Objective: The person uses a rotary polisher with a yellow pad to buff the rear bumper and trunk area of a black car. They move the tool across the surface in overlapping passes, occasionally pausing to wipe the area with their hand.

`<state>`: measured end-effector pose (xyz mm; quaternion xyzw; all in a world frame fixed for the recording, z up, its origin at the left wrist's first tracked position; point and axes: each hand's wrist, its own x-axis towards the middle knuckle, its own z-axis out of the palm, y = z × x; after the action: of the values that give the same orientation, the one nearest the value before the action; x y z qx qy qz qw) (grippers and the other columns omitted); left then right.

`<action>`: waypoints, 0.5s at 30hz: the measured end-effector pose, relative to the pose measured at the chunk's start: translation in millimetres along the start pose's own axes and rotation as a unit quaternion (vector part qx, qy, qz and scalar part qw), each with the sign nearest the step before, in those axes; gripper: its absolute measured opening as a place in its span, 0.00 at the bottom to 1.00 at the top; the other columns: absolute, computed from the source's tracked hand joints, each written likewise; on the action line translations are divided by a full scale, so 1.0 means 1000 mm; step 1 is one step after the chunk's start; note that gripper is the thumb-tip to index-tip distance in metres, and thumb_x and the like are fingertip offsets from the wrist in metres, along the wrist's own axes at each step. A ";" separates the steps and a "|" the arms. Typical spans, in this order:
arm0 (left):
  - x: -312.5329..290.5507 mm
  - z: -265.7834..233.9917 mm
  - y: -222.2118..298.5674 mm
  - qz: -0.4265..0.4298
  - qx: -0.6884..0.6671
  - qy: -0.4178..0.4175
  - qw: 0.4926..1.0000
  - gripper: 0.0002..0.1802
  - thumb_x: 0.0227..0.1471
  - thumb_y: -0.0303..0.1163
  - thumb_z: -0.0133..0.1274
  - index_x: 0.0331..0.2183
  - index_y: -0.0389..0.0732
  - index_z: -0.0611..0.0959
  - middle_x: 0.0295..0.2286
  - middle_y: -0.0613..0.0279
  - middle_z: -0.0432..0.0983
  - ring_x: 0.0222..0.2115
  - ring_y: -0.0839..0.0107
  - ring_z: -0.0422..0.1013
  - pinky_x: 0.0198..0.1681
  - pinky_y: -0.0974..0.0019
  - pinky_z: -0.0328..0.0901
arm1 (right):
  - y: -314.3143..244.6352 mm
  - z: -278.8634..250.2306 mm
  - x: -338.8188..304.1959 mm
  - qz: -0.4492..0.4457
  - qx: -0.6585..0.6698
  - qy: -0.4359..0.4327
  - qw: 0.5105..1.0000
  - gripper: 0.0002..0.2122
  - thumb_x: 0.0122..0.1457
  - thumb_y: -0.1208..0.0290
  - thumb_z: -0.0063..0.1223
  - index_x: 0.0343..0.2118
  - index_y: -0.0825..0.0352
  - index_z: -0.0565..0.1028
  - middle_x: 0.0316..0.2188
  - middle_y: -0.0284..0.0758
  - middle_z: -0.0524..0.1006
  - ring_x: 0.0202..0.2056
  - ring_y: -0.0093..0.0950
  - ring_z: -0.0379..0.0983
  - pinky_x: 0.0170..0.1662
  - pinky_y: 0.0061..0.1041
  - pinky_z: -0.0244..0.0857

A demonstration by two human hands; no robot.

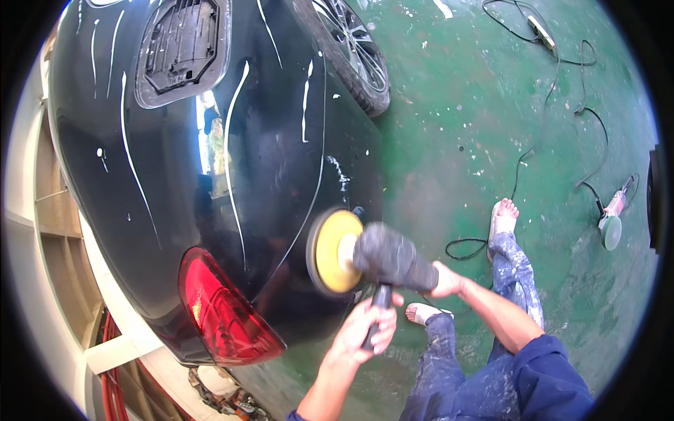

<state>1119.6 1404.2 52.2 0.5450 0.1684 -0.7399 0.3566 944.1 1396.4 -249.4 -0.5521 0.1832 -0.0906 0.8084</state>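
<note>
A dark polisher (393,256) with a round yellow pad (338,251) is held up to the side of a black car (175,161), near its red tail light (225,312). The pad's rim is smeared, and whether it touches the paint I cannot tell. My left hand (368,326) is closed around the side handle. At the rear of the tool's body, my right hand (446,281) is closed on it. Streaks of white compound (230,154) run along the panel, and an uncovered fuel-filler recess (184,49) lies farther along.
On the green floor (449,140), spotted with white, a second polisher (612,221) with a green pad lies at the right. Black cable (519,172) winds across the floor to a power strip (540,34). A car wheel (351,49) is beyond; my feet (504,214) are beside the cable.
</note>
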 end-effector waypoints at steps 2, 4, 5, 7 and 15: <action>0.032 0.013 0.030 0.004 -0.039 -0.039 0.998 0.15 0.56 0.25 0.52 0.46 0.35 0.72 0.20 0.68 0.64 0.11 0.79 0.59 0.11 0.72 0.57 | -0.017 -0.039 0.019 -0.014 -0.012 0.047 0.999 0.16 0.41 0.74 0.68 0.37 0.65 0.81 0.34 0.34 0.83 0.37 0.27 0.80 0.44 0.30 0.75; 0.058 0.030 0.063 0.006 -0.084 -0.080 0.993 0.13 0.58 0.25 0.49 0.46 0.35 0.73 0.20 0.68 0.64 0.12 0.79 0.60 0.11 0.72 0.59 | -0.040 -0.073 0.044 -0.023 -0.005 0.090 0.996 0.16 0.40 0.75 0.68 0.36 0.65 0.80 0.33 0.33 0.83 0.36 0.26 0.78 0.43 0.30 0.74; 0.071 0.038 0.076 0.004 -0.105 -0.104 0.989 0.13 0.59 0.25 0.48 0.46 0.34 0.73 0.21 0.67 0.65 0.12 0.79 0.61 0.12 0.72 0.60 | -0.041 -0.087 0.052 -0.013 -0.012 0.099 0.995 0.15 0.40 0.76 0.68 0.35 0.66 0.80 0.32 0.32 0.82 0.35 0.25 0.77 0.42 0.30 0.73; 0.084 0.047 0.097 0.016 -0.112 -0.132 0.985 0.14 0.60 0.27 0.47 0.47 0.33 0.73 0.21 0.67 0.65 0.14 0.79 0.62 0.13 0.72 0.61 | -0.044 -0.109 0.072 0.008 -0.009 0.104 0.994 0.16 0.40 0.76 0.68 0.35 0.67 0.79 0.31 0.32 0.81 0.34 0.25 0.75 0.41 0.30 0.72; 0.054 -0.002 0.018 -0.011 -0.081 -0.046 0.996 0.17 0.59 0.28 0.50 0.50 0.36 0.72 0.22 0.69 0.65 0.13 0.82 0.60 0.13 0.73 0.58 | 0.003 -0.011 0.018 -0.021 -0.012 0.045 0.999 0.14 0.45 0.73 0.67 0.38 0.64 0.80 0.35 0.33 0.81 0.38 0.27 0.77 0.46 0.29 0.72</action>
<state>1125.6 1374.3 3.5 0.4773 0.2177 -0.7523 0.3987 956.1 1381.4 -259.5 -0.5608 0.2090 -0.1304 0.7905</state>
